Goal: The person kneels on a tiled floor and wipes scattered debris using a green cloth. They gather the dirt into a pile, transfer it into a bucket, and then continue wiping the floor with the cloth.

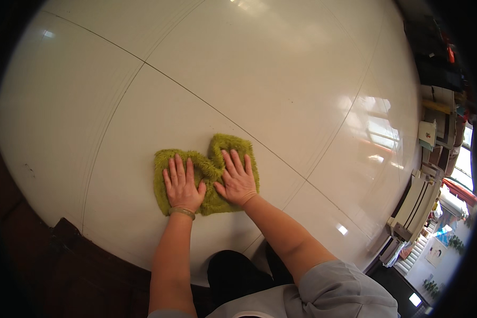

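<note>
A fluffy green cleaning cloth (210,202) lies on the pale, glossy tiled floor (206,79), with a raised fold running between my hands. My left hand (181,185) presses flat on its left part, fingers slightly spread, a bangle around the wrist. On the right part rests my right hand (238,183), palm down with the fingers apart. Neither hand grips the cloth. The floor under it is hidden.
Dark wooden furniture (103,258) borders the floor at lower left. My dark-clothed knee (238,270) is close behind the cloth. Along the right side stand a beige slatted piece of furniture (411,206), a white radiator (415,252) and assorted household items.
</note>
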A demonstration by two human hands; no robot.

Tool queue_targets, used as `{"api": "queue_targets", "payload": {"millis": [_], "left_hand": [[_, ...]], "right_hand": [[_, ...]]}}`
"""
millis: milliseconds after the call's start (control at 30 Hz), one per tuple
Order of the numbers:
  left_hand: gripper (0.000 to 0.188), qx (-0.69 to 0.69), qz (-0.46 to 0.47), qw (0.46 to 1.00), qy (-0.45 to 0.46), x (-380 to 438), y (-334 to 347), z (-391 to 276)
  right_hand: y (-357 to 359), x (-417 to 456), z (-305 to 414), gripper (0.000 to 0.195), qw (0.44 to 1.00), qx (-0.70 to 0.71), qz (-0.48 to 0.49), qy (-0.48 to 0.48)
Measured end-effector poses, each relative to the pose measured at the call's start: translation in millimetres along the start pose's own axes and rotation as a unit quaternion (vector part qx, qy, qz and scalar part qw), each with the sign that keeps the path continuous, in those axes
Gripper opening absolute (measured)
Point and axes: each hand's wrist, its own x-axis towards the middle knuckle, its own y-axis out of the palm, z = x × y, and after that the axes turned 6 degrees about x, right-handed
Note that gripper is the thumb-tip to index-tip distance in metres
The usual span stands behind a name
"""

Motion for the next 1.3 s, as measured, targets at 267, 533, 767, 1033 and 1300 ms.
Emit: {"api": "queue_targets", "payload": {"millis": [267,533,767,1033,1300], "left_hand": [[0.078,-0.029,-0.025,0.999,-0.013,95,-18,-9],[0.076,-0.002,-0.038,0.998,-0.044,107,-22,-19],[0.075,0.014,-0.003,0.998,-0.062,105,-25,-28],[0.071,0.03,-0.03,0.991,-0.126,101,-13,-44],[0.068,-0.003,-0.079,0.979,-0.191,97,-6,-62]], "right_hand": [[-31,75,-32,0.038,0.999,-0.023,-0.048,0.013],[-38,93,-29,0.03,0.999,-0.012,-0.037,0.002],[-28,93,-33,0.028,0.999,0.009,-0.041,-0.02],[-28,99,-43,0.026,0.997,0.014,-0.043,-0.063],[-36,105,-47,0.026,0.993,0.021,-0.036,-0.108]]}}
